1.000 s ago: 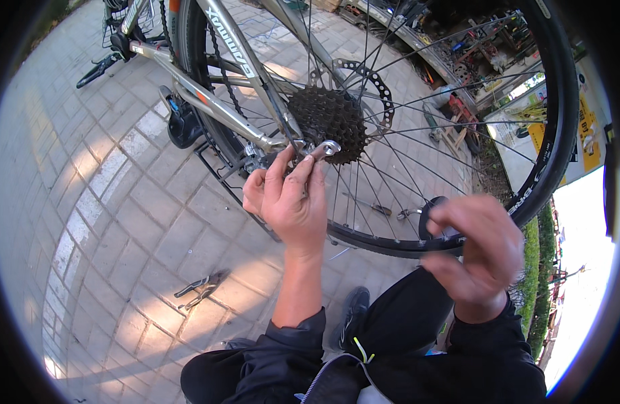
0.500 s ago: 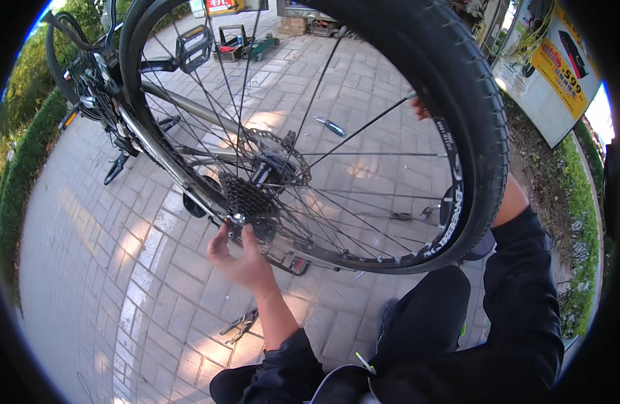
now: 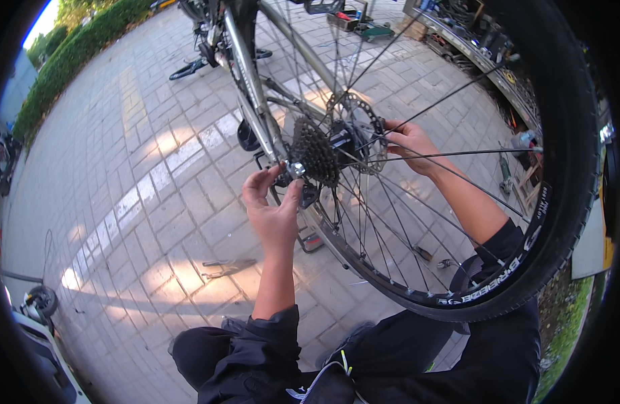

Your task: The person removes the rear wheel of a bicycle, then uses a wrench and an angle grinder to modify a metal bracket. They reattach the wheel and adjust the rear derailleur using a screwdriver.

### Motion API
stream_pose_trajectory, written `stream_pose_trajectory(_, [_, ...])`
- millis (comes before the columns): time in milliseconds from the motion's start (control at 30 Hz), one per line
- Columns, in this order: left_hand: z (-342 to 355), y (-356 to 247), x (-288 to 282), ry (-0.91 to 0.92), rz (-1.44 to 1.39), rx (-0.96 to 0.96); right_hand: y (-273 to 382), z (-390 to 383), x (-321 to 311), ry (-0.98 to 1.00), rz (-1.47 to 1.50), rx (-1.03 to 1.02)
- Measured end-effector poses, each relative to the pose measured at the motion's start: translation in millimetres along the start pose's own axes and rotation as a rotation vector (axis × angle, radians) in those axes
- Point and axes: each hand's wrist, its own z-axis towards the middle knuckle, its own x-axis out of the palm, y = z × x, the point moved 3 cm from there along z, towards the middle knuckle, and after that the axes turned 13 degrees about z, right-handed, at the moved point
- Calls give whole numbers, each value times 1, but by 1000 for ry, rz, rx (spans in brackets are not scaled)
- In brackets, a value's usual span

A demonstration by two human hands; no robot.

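A bicycle wheel with a black knobby tyre (image 3: 571,148) stands in front of me at the upturned bike's silver frame (image 3: 239,60). My left hand (image 3: 273,205) is closed in a pinch, thumb and fingers on a shiny axle nut (image 3: 296,170) beside the dark cassette (image 3: 314,151). On the hub's other side, my right hand (image 3: 414,149) reaches past the spokes to the brake disc (image 3: 357,128). Its fingers are bent together near the disc's centre side; what they grip is partly hidden. A rear derailleur (image 3: 308,194) hangs just below the nut.
Pliers (image 3: 222,266) lie on the paving left of my forearm. An open toolbox (image 3: 345,19) stands far ahead, and a cluttered tool shelf (image 3: 471,50) runs along the far right. A hedge (image 3: 81,57) borders the far left; a small black wheel (image 3: 42,301) shows at the left edge.
My right hand has left the tyre's right side and come to the hub beside the brake disc. My left hand stays at the axle nut. The view has shifted, moving the bike rightward in it.
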Motion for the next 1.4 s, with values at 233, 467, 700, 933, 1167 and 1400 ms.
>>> stream_pose_trajectory(233, [2,-5,0,3,23,25,2,9,6,-18,-30,6])
stream_pose_trajectory(467, [3,0,0,-27,99,39,44,5,-8,36,-578,-187])
stream_pose_trajectory(700, [5,5,-2,-31,95,35,43,11,7,57,-537,-231])
stream_pose_trajectory(933, [8,-4,-8,55,156,44,50,10,-6,33,-464,-163])
stream_pose_trajectory(1167, [13,-28,-15,84,411,58,47,6,-20,-93,-529,-235])
stream_pose_trajectory(1400, [13,-31,-16,95,433,46,42,9,-3,6,-506,-257])
